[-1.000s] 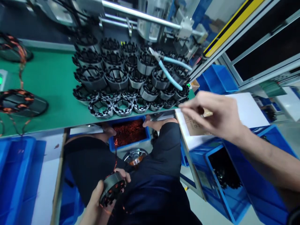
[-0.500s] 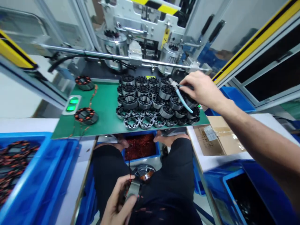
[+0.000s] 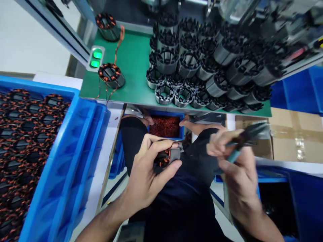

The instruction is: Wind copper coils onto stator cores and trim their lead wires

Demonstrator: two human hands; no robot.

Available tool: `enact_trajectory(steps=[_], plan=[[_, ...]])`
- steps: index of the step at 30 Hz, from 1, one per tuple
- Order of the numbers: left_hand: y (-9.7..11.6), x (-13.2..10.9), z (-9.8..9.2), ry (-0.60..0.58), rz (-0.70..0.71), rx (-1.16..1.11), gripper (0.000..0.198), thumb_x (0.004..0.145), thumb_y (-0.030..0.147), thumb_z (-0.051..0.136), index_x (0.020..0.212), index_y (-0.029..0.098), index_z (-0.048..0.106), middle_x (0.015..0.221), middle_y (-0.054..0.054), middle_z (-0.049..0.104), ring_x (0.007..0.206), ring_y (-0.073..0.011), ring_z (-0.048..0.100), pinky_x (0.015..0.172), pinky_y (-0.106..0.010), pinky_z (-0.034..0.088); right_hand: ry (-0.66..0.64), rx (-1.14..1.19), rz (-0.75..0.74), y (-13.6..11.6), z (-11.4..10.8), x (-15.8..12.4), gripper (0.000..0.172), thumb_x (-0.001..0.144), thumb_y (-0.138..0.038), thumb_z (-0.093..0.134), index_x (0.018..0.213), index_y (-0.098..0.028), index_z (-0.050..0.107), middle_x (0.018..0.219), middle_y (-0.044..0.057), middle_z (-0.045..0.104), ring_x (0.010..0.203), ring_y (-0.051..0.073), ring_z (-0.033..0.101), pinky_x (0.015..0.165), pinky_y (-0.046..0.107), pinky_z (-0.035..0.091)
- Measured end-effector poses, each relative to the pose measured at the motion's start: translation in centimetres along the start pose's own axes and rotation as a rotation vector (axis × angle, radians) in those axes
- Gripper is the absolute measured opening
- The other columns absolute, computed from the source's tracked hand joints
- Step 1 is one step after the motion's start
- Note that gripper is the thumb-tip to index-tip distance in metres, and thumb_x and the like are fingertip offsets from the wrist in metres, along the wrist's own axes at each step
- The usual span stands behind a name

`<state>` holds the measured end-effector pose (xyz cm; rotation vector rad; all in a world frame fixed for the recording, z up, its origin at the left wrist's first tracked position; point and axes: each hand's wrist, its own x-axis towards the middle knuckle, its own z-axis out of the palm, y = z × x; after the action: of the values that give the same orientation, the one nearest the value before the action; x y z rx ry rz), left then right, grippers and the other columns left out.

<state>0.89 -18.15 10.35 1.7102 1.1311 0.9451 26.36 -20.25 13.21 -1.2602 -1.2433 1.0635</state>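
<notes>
My left hand (image 3: 153, 168) is closed around a wound motor stator (image 3: 174, 154), a grey ring with copper-orange windings, held on its side above my lap. A dark wire loops over its top by my fingers. At the right, my right hand (image 3: 234, 161) grips pliers (image 3: 248, 132) with dark jaws pointing up and right and light blue handles; motion blurs them. The pliers are apart from the stator. Two more wound stators, one at the front (image 3: 111, 75) and one at the back (image 3: 107, 27), stand on the green bench (image 3: 133, 77), with loose wire ends.
Stacked bare stator cores (image 3: 189, 64) fill the bench's middle and right. A blue crate (image 3: 73, 101) of wound stators stands at left. Below the bench is a blue bin (image 3: 181, 126) of copper scraps. A cardboard box (image 3: 297, 134) and a dark-filled blue bin (image 3: 274, 179) are at right.
My right hand has come back from the stacked cores to above my lap, now with the pliers. My left hand has raised the stator. The view has tilted down and shifted left.
</notes>
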Motion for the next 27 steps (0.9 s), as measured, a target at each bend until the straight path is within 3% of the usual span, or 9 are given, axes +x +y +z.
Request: enact_trajectory(steps=[4, 8, 12, 15, 17, 19, 21, 24, 27], plan=[[0.9, 0.3, 1.2, -0.007, 0.106, 0.186, 0.033, 0.112, 0.032, 0.080, 0.142, 0.033, 0.068, 0.130, -0.007, 0.071, 0.130, -0.0235, 0.069, 0.093, -0.033, 0.065, 0.025, 0.112, -0.023, 1.5, 3.0, -0.3, 0.023, 0.109, -0.034, 0.078, 0.131, -0.030, 0.085, 0.088, 0.001, 0.068, 0.074, 0.019, 0.062, 0.069, 0.035, 0.056], [0.7, -0.1, 2.4, -0.040, 0.127, 0.210, 0.030, 0.113, 0.037, 0.079, 0.141, 0.034, 0.069, 0.129, -0.007, 0.070, 0.128, -0.0252, 0.072, 0.090, -0.036, 0.068, -0.054, 0.113, -0.052, 0.8, 2.9, 0.2, 0.019, 0.099, -0.021, 0.094, 0.115, -0.030, 0.090, 0.086, 0.000, 0.075, 0.072, 0.017, 0.067, 0.072, 0.033, 0.059], [0.0, -0.9, 3.1, -0.038, 0.116, 0.010, 0.033, 0.111, 0.026, 0.079, 0.139, 0.032, 0.062, 0.123, -0.007, 0.071, 0.148, -0.0309, 0.065, 0.113, -0.051, 0.065, -0.110, 0.242, 0.079, 1.4, 1.8, 0.1, 0.006, 0.106, -0.024, 0.087, 0.109, -0.028, 0.090, 0.079, -0.002, 0.072, 0.068, 0.015, 0.066, 0.074, 0.032, 0.059], [-0.6, -1.9, 3.5, -0.023, 0.000, -0.199, 0.029, 0.113, 0.028, 0.075, 0.136, 0.032, 0.057, 0.146, -0.011, 0.060, 0.158, -0.0324, 0.057, 0.113, -0.050, 0.066, -0.198, 0.351, 0.256, 2.4, 1.7, -0.1, 0.007, 0.108, -0.030, 0.087, 0.103, -0.026, 0.087, 0.076, -0.003, 0.071, 0.063, 0.012, 0.062, 0.068, 0.029, 0.056], [-0.8, -2.5, 3.8, -0.022, -0.105, -0.338, 0.022, 0.117, 0.041, 0.070, 0.128, 0.031, 0.054, 0.155, -0.010, 0.051, 0.144, -0.0279, 0.065, 0.102, -0.043, 0.070, -0.252, 0.365, 0.328, 2.6, 2.1, 0.1, 0.015, 0.107, -0.035, 0.090, 0.097, -0.024, 0.085, 0.075, -0.003, 0.070, 0.063, 0.012, 0.061, 0.068, 0.029, 0.056], [-0.7, -2.7, 4.1, -0.025, -0.221, -0.463, 0.027, 0.119, 0.054, 0.063, 0.120, 0.031, 0.049, 0.154, -0.007, 0.049, 0.117, -0.0206, 0.072, 0.092, -0.040, 0.072, -0.296, 0.351, 0.357, 2.4, 2.6, 0.5, 0.023, 0.105, -0.041, 0.092, 0.092, -0.024, 0.083, 0.076, -0.003, 0.070, 0.065, 0.013, 0.064, 0.070, 0.030, 0.059], [-0.5, -2.6, 4.4, -0.011, -0.321, -0.539, 0.034, 0.118, 0.061, 0.060, 0.113, 0.031, 0.045, 0.152, -0.005, 0.050, 0.094, -0.0154, 0.070, 0.083, -0.040, 0.072, -0.329, 0.319, 0.384, 1.9, 2.9, 0.9, 0.026, 0.104, -0.044, 0.092, 0.092, -0.024, 0.081, 0.078, -0.002, 0.070, 0.069, 0.016, 0.070, 0.072, 0.032, 0.062], [0.0, -1.9, 4.6, 0.085, -0.397, -0.549, 0.038, 0.116, 0.059, 0.063, 0.108, 0.030, 0.040, 0.146, -0.005, 0.053, 0.090, -0.0158, 0.067, 0.078, -0.039, 0.070, -0.299, 0.173, 0.412, 1.4, 2.1, 0.9, 0.019, 0.105, -0.042, 0.088, 0.117, -0.030, 0.081, 0.087, -0.001, 0.071, 0.076, 0.019, 0.072, 0.075, 0.034, 0.064], [0.3, -1.4, 4.6, 0.218, -0.408, -0.478, 0.036, 0.115, 0.054, 0.063, 0.107, 0.031, 0.037, 0.146, -0.005, 0.051, 0.094, -0.0170, 0.068, 0.072, -0.037, 0.066, -0.245, -0.058, 0.346, 1.4, 0.2, -0.4, 0.040, 0.108, -0.033, 0.079, 0.148, -0.037, 0.072, 0.100, 0.001, 0.071, 0.083, 0.021, 0.070, 0.078, 0.034, 0.064]])
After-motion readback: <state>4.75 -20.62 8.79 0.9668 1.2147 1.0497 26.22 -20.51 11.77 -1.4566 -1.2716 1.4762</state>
